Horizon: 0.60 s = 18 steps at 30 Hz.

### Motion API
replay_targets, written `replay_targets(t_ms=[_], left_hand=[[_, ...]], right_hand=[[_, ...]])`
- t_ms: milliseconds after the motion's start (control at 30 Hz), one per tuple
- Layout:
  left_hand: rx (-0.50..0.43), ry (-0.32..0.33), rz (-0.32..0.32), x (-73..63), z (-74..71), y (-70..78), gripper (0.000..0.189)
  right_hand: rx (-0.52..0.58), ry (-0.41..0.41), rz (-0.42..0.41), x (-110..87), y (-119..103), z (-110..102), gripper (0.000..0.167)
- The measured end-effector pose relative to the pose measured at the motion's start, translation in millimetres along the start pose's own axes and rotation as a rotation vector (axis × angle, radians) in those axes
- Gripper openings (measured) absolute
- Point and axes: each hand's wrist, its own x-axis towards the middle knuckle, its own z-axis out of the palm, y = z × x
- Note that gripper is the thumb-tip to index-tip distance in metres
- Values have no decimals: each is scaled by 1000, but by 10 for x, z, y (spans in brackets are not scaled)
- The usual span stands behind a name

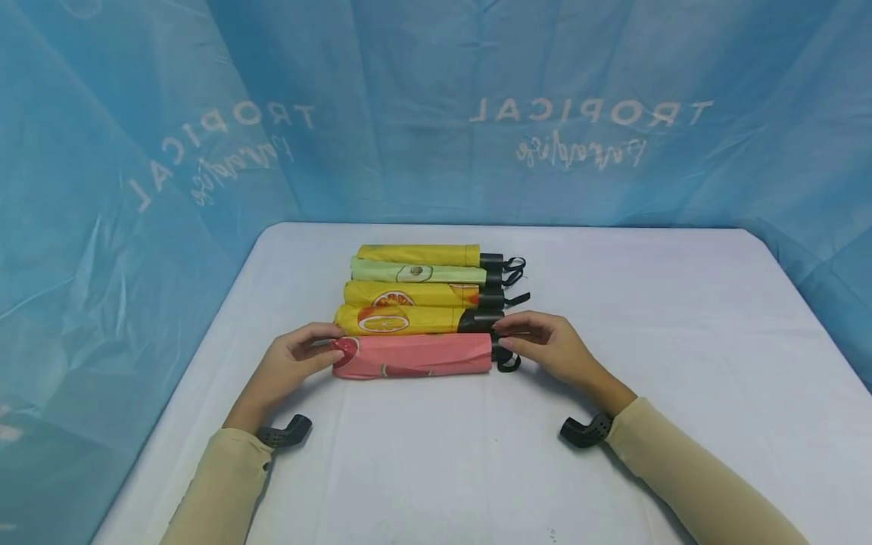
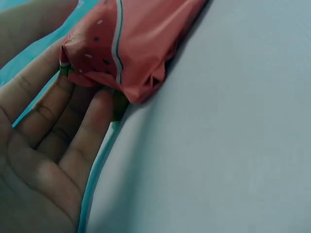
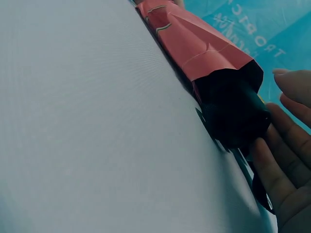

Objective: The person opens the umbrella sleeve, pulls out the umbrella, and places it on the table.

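A folded pink umbrella (image 1: pixel 415 356) with a watermelon print lies across the table, nearest of a row of folded umbrellas. At its left end is my left hand (image 1: pixel 293 365); the fingers (image 2: pixel 80 141) look fairly straight and touch the fabric end. By the black handle (image 3: pixel 235 109) at the other end is my right hand (image 1: pixel 545 344), fingers extended against it, thumb apart. Just behind lies a yellow umbrella (image 1: pixel 422 321) with a citrus print, its black handle close to my right fingertips.
Farther back in the row lie another citrus-print yellow umbrella (image 1: pixel 436 294), a pale green avocado-print umbrella (image 1: pixel 450 273) and a yellow umbrella (image 1: pixel 418 254). Black straps (image 1: pixel 514 265) extend from the handles. A white cloth covers the table (image 1: pixel 647 303); a blue curtain (image 1: pixel 422 174) hangs behind.
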Motion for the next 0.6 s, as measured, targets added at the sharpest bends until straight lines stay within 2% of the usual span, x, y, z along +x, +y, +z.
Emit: replay_targets(t_ms=[167,367,467,600], left_hand=[[57,-47,-53,-43,-5,-9,45],[114,-92,-36,-71,7,2,55],[115,-106,-33,-71,24,11,58],[84,-128,-43,-60,64,27,59]], right_hand=[[-1,-20,19,-11,14,-4,32],[-73,-61,77,-29,25,21,37],[-89,-70,86,-35,15,34,39],[-112,-98,49,-32,12,48,40]])
